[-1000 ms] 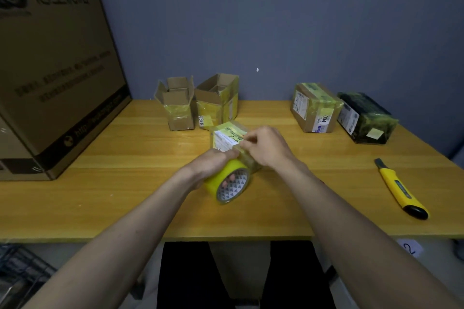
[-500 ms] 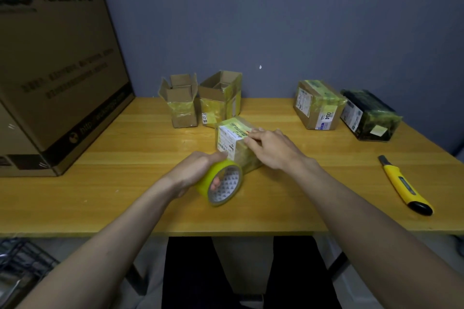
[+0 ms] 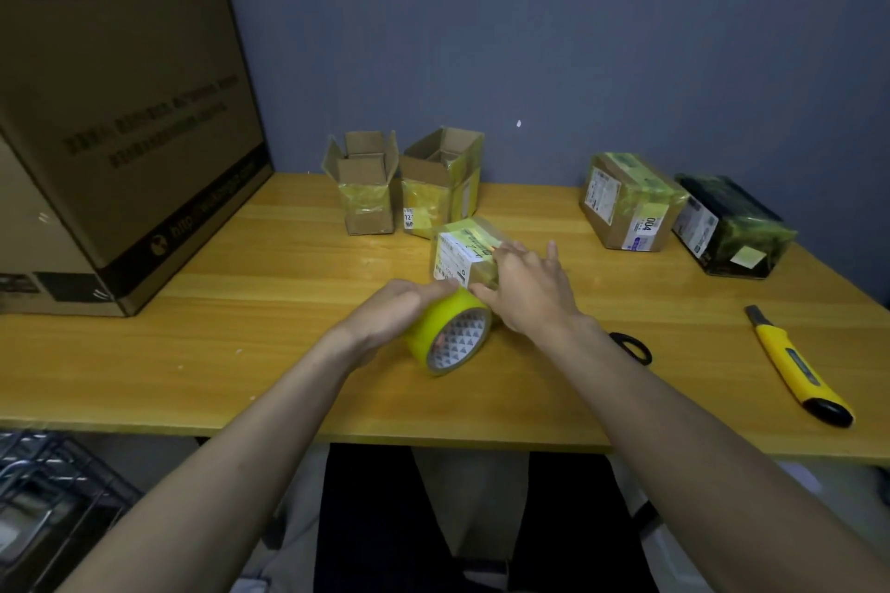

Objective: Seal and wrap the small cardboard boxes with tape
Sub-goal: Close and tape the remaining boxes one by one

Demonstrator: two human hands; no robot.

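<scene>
A small cardboard box (image 3: 460,248) with a white label and yellow tape on top sits at the middle of the wooden table (image 3: 241,332). My right hand (image 3: 527,287) lies flat on its near right side, fingers straight. My left hand (image 3: 397,311) grips a yellow tape roll (image 3: 450,332) standing on edge just in front of the box. Two open-topped small boxes (image 3: 368,188) (image 3: 443,181) stand behind it near the wall.
A big cardboard carton (image 3: 111,111) fills the table's left end. A taped brown box (image 3: 631,200) and a dark wrapped box (image 3: 732,226) sit at the back right. A yellow utility knife (image 3: 794,366) lies at the right, scissors (image 3: 631,347) partly hidden under my right forearm.
My right hand went from pinching at the box's near top edge to lying flat on it with fingers spread. The tape roll stayed close in front of the box in my left hand.
</scene>
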